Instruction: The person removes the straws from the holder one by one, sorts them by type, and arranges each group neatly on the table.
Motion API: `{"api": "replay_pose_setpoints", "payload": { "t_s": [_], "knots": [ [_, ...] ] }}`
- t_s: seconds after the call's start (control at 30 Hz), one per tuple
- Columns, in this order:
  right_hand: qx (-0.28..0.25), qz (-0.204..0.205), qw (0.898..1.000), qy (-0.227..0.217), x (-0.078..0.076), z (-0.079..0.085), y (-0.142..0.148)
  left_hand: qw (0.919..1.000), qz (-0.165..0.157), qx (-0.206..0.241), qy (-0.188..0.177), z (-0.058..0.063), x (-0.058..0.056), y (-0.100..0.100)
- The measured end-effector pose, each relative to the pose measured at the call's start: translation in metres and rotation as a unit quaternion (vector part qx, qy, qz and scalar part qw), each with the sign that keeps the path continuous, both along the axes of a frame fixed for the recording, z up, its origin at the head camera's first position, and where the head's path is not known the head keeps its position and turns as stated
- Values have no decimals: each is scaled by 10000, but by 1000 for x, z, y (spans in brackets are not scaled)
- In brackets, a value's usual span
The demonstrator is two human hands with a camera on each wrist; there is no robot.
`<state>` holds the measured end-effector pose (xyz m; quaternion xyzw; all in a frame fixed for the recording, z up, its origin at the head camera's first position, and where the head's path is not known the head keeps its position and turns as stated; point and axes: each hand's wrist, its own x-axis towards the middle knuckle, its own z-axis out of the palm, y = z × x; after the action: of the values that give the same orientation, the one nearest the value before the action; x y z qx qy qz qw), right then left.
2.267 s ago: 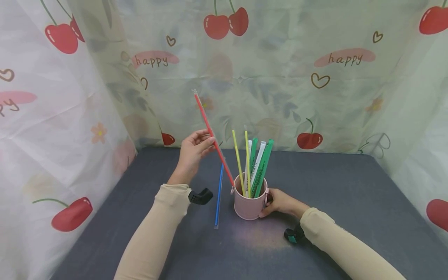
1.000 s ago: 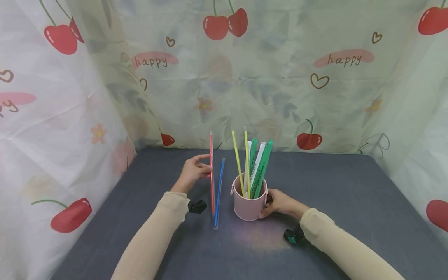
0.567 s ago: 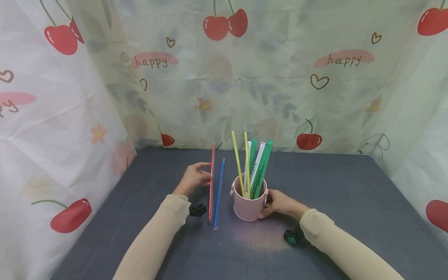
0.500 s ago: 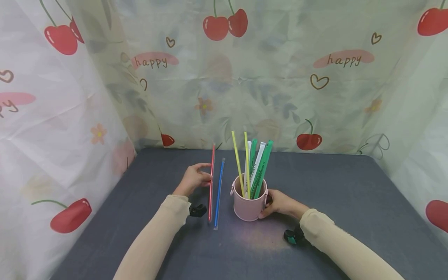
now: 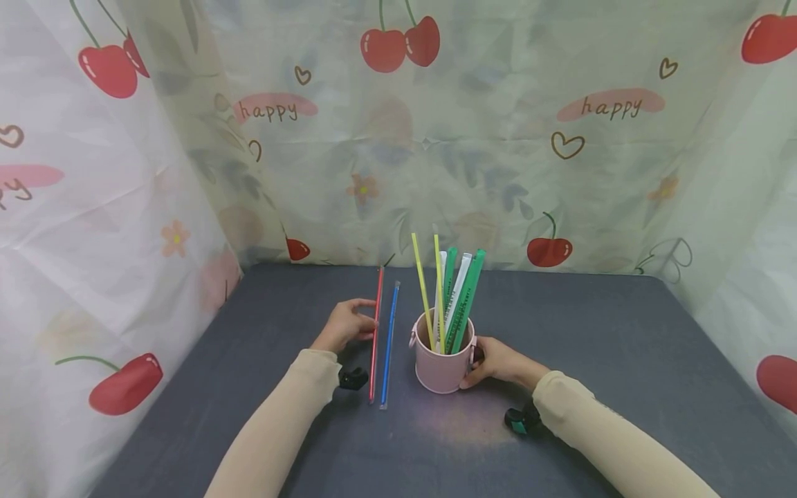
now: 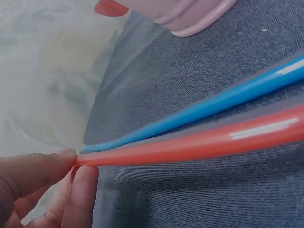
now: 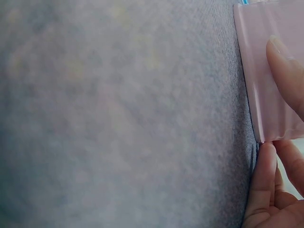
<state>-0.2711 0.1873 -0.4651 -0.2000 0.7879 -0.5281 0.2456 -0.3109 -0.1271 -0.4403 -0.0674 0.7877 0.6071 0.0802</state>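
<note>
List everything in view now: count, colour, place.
Table: one, dark, underneath
Bucket: one, pink, centre
Blue straw: one, blue, left of bucket
Red straw: one, red, left of blue straw
Yellow straws: two, yellow, in bucket
White sticks: two visible, white, in bucket
Green sticks: two visible, green, in bucket
Backdrop: one, pale, behind table
Wrist devices: two, black, at wrists
Sleeves: two, beige, arms
Left hand: one, bare, pinching red straw
Right hand: one, bare, gripping bucket

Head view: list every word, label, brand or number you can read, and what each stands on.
"happy": back curtain, left pink patch
"happy": back curtain, right pink patch
"py", cut off by the picture's edge: left curtain
Print on the green sticks and white sticks: too small to read.
</note>
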Motion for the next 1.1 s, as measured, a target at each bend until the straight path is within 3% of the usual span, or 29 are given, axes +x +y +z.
{"api": "replay_pose_setpoints", "payload": {
  "t_s": [0.73, 1.1],
  "knots": [
    [19, -27, 10000, 32, 0, -1, 0, 9992, -61, -321, -245, -19, -4, 4],
    [23, 13, 10000, 72, 0, -1, 0, 9985, -39, -433, -321, -18, -5, 7]
  ]
}}
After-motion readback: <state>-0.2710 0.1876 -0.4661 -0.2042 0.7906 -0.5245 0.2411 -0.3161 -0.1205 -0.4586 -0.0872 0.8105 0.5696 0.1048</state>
